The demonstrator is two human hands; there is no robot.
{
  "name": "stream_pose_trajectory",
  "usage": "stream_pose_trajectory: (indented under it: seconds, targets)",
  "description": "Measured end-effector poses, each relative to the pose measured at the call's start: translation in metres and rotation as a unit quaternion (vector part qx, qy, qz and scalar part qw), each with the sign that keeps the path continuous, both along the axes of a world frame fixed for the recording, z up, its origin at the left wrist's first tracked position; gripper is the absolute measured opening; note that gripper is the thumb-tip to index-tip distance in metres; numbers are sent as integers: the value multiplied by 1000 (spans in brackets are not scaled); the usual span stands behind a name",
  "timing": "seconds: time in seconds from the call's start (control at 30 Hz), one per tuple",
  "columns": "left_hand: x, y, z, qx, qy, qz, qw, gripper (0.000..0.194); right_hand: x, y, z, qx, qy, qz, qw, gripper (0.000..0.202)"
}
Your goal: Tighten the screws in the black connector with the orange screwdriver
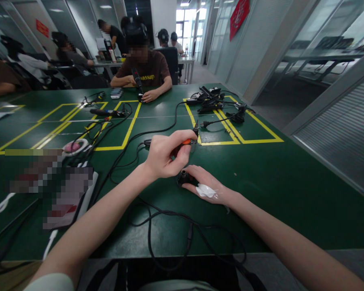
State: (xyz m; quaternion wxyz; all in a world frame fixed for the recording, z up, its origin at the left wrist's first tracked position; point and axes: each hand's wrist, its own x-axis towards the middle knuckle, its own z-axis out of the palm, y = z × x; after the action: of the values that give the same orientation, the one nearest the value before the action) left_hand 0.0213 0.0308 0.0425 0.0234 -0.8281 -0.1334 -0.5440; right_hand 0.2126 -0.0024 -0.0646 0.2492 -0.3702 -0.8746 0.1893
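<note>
My left hand (170, 153) is closed in a pinch around a small tool with an orange part (186, 142). A dark pointed tip (195, 128) stands up past its fingers, with a clear, glassy part just below. Just under it, my right hand (204, 182) is closed round a black cylindrical tool (181, 179), whose round metal end faces up. Most of this tool is hidden by the fingers. White tape (206, 191) is stuck on the back of the right hand. Behind the left wrist shows a black corded end (147, 142); whether it belongs to the held tool I cannot tell.
Black cables (170, 212) loop across the green table (291, 194) near me. A pile of black corded devices (210, 97) lies at the far right. Phones (68, 198) lie at left, beside a roll of tape (75, 145). Opposite, a co-worker (151, 66) holds a screwdriver.
</note>
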Motion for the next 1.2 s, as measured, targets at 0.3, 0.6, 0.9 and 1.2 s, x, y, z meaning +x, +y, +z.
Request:
stream_pose_trajectory:
  seconds: [0.3,0.6,0.9,1.2]
  targets:
    - [0,-1,3,-5,-5,3,1000,12,0,0,-3,2,-10,-10,1000,26]
    - [-1,3,0,19,-9,-12,1000,19,0,0,-1,1,-1,-1,1000,25]
    - [-2,4,-2,17,-6,-7,1000,25,1,0,1,-3,-8,0,1000,24]
    - [-2,1,1,17,-2,10,1000,17,0,1,-2,-1,-2,-2,1000,27]
